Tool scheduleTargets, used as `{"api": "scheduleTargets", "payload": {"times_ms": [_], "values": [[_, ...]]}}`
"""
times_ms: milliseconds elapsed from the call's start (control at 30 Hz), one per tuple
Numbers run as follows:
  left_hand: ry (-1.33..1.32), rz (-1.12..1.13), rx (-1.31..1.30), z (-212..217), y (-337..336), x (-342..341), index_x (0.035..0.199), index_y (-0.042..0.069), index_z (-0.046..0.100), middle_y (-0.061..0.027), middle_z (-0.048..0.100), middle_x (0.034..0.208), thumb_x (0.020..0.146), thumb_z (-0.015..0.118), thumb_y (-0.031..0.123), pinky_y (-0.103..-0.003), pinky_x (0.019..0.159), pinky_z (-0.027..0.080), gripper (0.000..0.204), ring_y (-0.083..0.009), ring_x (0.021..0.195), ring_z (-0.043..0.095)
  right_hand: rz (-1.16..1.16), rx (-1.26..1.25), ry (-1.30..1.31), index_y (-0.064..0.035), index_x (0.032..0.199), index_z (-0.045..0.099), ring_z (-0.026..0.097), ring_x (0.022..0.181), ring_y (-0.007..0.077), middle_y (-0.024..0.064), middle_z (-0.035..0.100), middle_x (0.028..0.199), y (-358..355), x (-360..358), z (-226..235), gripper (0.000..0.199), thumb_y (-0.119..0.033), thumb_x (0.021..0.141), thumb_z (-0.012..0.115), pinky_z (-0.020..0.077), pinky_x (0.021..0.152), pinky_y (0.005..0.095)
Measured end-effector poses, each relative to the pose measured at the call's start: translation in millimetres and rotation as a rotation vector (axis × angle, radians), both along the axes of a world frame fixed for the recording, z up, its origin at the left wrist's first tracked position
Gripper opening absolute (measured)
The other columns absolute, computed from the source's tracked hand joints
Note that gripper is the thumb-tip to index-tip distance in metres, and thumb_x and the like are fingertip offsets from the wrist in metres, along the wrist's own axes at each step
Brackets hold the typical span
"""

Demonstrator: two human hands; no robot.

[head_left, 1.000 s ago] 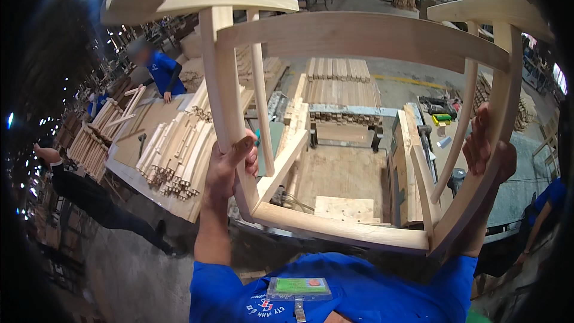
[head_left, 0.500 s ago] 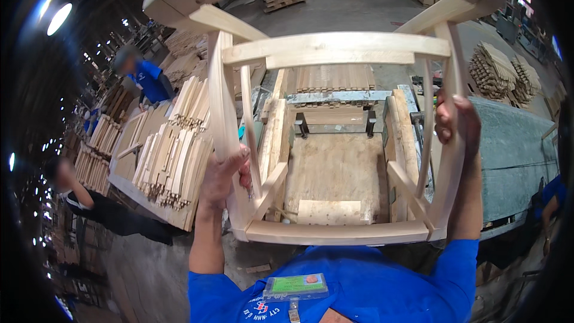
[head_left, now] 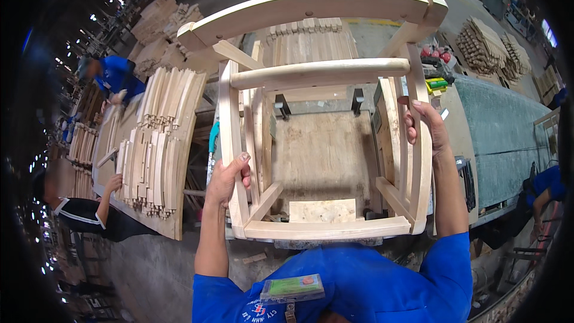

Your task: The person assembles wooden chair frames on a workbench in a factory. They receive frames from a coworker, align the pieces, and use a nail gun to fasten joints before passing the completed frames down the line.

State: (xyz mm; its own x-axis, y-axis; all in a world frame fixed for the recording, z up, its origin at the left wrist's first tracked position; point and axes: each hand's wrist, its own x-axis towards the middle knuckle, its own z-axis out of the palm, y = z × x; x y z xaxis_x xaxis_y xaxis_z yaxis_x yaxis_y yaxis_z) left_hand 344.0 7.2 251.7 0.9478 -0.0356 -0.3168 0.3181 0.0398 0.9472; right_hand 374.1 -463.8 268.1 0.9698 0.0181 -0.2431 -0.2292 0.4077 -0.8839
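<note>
Wood frame (head_left: 320, 73) came lower in head view vs. 0.5 s earlier; curved top rail (head_left: 317, 9) now showed whole. Frame hung over plywood-based fixture (head_left: 326, 152); contact betw. them couldn't be told. L hand (head_left: 229, 180) grip: closed round L upright (head_left: 231, 113), thumb along near face. R hand (head_left: 431, 125) grip: fingers curled round R upright (head_left: 423, 182), bit higher in view. Judged best: load shared evenly, both sides level, no twist on joints, fingers clear of pinch pts, wood kept off black brackets (head_left: 282, 106).

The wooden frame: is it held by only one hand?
No, the left hand and the right hand grip opposite sides of the wooden frame.
</note>
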Motion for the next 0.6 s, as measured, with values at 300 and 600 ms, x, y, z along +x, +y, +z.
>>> {"api": "scheduleTargets", "payload": {"times_ms": [300,600], "values": [[0.227,-0.033,0.050,-93.9,2.1,61.4,0.100,0.002,0.066,-0.0049,0.065,0.075,0.097,0.072,0.028,-0.027,0.052,0.055,0.027,-0.0120,0.059,0.064,-0.025,-0.474,0.041,-0.0061,0.124,0.060,0.062,0.080,0.0125,0.0029,0.062,0.094,6.8,47.4,-93.8,0.036,-0.020,0.094,0.073,0.0544,0.062,0.0317],[0.342,-0.004,0.163,-152.3,0.9,94.7,0.106,-0.003,0.069,-0.0086,0.069,0.079,0.095,0.069,0.022,-0.033,0.063,0.059,0.027,-0.0164,0.068,0.069,-0.038,-0.522,0.165,-0.0050,0.125,0.058,0.060,0.080,0.0125,0.0033,0.060,0.096,14.1,87.6,-157.2,0.032,-0.010,0.095,0.066,0.0551,0.062,0.0339]]}}
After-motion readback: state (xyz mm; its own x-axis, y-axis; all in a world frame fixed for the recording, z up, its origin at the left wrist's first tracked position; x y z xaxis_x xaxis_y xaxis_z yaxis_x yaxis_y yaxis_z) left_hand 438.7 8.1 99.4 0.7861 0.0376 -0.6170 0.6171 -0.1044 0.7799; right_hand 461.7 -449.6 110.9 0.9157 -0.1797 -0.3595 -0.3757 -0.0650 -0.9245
